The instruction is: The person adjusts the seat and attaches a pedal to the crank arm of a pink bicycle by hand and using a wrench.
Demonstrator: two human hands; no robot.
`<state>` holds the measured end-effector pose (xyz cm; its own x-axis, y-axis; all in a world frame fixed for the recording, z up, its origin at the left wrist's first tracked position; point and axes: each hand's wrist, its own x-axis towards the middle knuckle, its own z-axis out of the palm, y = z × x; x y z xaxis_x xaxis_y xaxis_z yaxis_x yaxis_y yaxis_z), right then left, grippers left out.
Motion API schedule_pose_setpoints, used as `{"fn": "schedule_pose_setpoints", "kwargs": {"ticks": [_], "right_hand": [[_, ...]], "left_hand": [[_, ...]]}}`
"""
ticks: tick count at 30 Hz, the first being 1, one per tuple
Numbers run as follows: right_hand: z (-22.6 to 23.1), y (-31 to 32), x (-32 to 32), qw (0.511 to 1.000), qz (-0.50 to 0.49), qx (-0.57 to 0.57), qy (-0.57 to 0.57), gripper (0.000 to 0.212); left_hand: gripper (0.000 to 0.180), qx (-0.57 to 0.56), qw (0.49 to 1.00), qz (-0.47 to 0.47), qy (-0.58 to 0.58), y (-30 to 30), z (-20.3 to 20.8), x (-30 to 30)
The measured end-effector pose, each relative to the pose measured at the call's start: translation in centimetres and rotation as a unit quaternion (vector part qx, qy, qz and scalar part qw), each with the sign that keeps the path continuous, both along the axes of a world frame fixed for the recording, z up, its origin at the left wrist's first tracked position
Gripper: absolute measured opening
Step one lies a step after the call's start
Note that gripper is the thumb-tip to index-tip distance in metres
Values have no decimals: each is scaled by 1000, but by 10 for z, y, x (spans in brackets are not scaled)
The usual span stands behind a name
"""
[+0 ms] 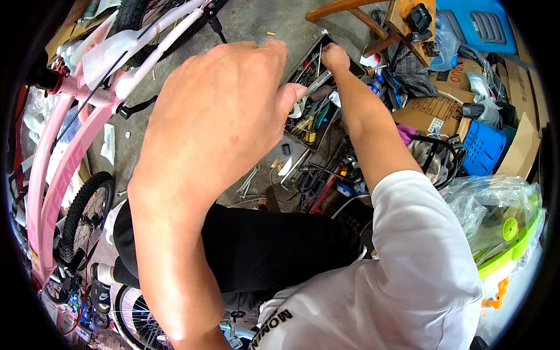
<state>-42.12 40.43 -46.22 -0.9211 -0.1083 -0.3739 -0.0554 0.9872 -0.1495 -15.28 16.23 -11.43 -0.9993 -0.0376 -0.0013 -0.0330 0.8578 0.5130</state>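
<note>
My left hand (219, 108) is raised close to the camera, its fingers curled in and the thumb pointing right. Whatever lies inside those fingers is hidden from view. Farther off, my right hand (335, 57) reaches into the far end of a dark tool tray (303, 61) on the floor. Its fingers are closed, and I cannot make out what is between them. Just nearer than that hand, a long silver tool (318, 82) lies across the tray. Several screwdrivers and other hand tools, among them a yellow-handled one (312, 137), fill the tray's near end.
A pink bicycle frame (79, 131) rises on the left, beside a black-tyred wheel (87, 213). Wrenches (249, 179) lie on the concrete floor. At right are a wooden stool (402, 26), a cardboard box (434, 111), a blue basket (487, 149) and a green tub (510, 254) under clear plastic.
</note>
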Motion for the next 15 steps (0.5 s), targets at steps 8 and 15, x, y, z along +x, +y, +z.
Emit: {"fn": "schedule_pose_setpoints", "kwargs": {"ticks": [8,15], "right_hand": [[37,23,51,983,36,-142,112,25],[153,-1,78,740,-172,-643,97,19]], "left_hand": [[34,-7,999,-5,-33,0,2,-5],[30,3,998,14,-68,4,-4,-23]]}}
